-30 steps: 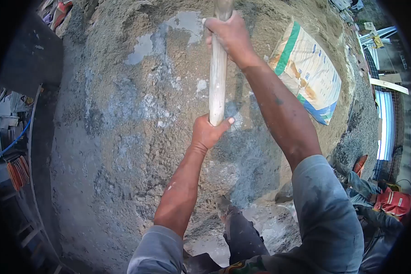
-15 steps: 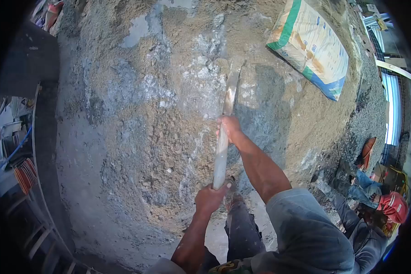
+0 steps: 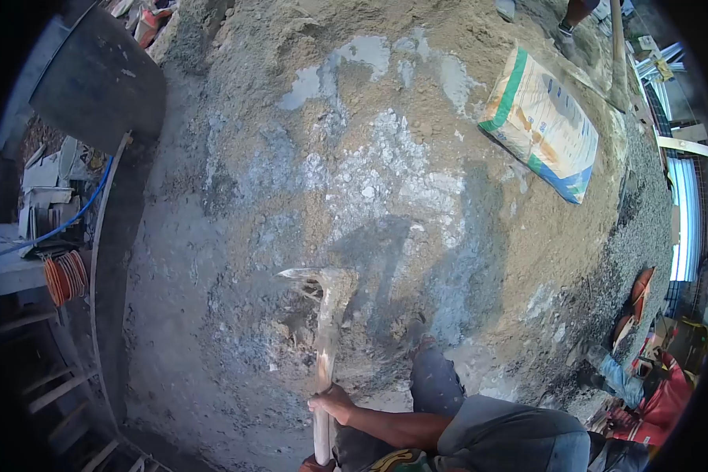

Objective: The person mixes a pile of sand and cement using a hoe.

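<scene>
A long wooden handle (image 3: 326,338) with a metal digging head (image 3: 311,275) stands out in front of my body, its head low over the grey, crumbly mix (image 3: 377,181). My right hand (image 3: 335,403) is wrapped round the handle at its middle. At the very bottom edge, my left hand (image 3: 316,464) grips the handle's end and is partly cut off by the frame. White powder lies on the mix beyond the tool head. A printed bag (image 3: 544,126) with green and blue bands rests on the sand at the upper right.
A dark metal container (image 3: 101,79) is at the upper left, above a long board edge (image 3: 101,259). Orange cord (image 3: 66,278) and a blue hose (image 3: 79,214) are left of it. A person in red (image 3: 662,401) is at the lower right; another person's leg (image 3: 578,14) shows at the top right.
The tool has been drawn back toward my body, with both hands now low in view and its head visible. The view has shifted, showing more of the container and a leg at the top right.
</scene>
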A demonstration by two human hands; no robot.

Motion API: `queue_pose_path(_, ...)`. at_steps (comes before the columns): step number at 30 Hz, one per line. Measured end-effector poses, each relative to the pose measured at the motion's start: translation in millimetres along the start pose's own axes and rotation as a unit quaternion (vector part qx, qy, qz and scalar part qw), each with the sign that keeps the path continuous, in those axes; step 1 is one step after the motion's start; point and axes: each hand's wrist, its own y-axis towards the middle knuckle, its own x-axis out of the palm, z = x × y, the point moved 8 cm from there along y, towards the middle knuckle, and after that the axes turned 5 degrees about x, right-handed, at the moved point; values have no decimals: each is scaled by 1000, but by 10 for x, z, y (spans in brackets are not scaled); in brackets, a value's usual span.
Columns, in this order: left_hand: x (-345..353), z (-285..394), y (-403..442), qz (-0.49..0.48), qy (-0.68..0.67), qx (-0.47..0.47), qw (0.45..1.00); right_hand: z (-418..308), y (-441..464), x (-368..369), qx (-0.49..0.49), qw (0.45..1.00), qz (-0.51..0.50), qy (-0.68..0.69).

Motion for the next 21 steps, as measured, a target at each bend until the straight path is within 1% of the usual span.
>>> queue_pose_path(1, 45, 114, 92, 3, -20, 2, 1000, -478, 22, -89, -63, 997, -11, -41)
queue_pose_path(2, -284, 1028, 196, 24, -67, 49, 996, -1143, -12, -193, -120, 989, -21, -82)
queue_pose_path(3, -493, 1792, 484, 124, -46, 153, 979, -1745, 104, -337, -203, 972, -46, -109)
queue_pose_path(4, -717, 2564, 737, 202, -112, 267, 936, -2703, -135, -355, -292, 946, -20, -140)
queue_pose_path(5, -1021, 3416, 902, 197, -175, 328, 907, -3564, -313, -385, -356, 916, 18, -185)
queue_pose_path(6, -1260, 4110, 1160, 196, -206, 321, 904, -4311, -320, -472, -425, 880, 31, -210)
queue_pose_path(7, -1607, 4892, 1299, 194, -215, 381, 878, -5090, -542, -484, -477, 846, 61, -229)
queue_pose_path(8, -2117, 5690, 1180, 201, -244, 444, 838, -5805, -707, -508, -545, 798, 78, -247)
queue_pose_path(9, -2442, 6336, 1340, 217, -250, 488, 807, -6383, -859, -489, -594, 760, 84, -250)
queue_pose_path(10, -2825, 6923, 1262, 221, -244, 506, 797, -6849, -889, -523, -624, 726, 126, -258)
queue_pose_path(11, -3108, 7405, 1212, 213, -268, 534, 773, -7290, -893, -587, -679, 686, 133, -227)
queue_pose_path(12, -3277, 7723, 1204, 222, -276, 530, 771, -7575, -591, -756, -644, 694, 162, -278)
queue_pose_path(13, -3213, 7847, 1315, 195, -287, 504, 791, -7849, -295, -921, -607, 698, 189, -330)
queue_pose_path(14, -3145, 7937, 1425, 176, -300, 484, 803, -7952, 105, -1212, -548, 744, 206, -322)
queue_pose_path(15, -2864, 7949, 1643, 133, -306, 447, 830, -7981, 451, -1513, -491, 783, 224, -309)
queue_pose_path(16, -2430, 7837, 1917, 85, -312, 405, 855, -7851, 788, -1811, -426, 820, 243, -295)
queue_pose_path(17, -2081, 7697, 2147, 40, -322, 366, 872, -7506, 1058, -2107, -394, 843, 263, -253)
queue_pose_path(19, -1588, 7215, 2390, 50, -277, 321, 904, -6839, 1530, -2486, -317, 869, 288, -247)
queue_pose_path(21, -1230, 6658, 2348, 42, -248, 284, 925, -6094, 1684, -2645, -273, 891, 290, -220)
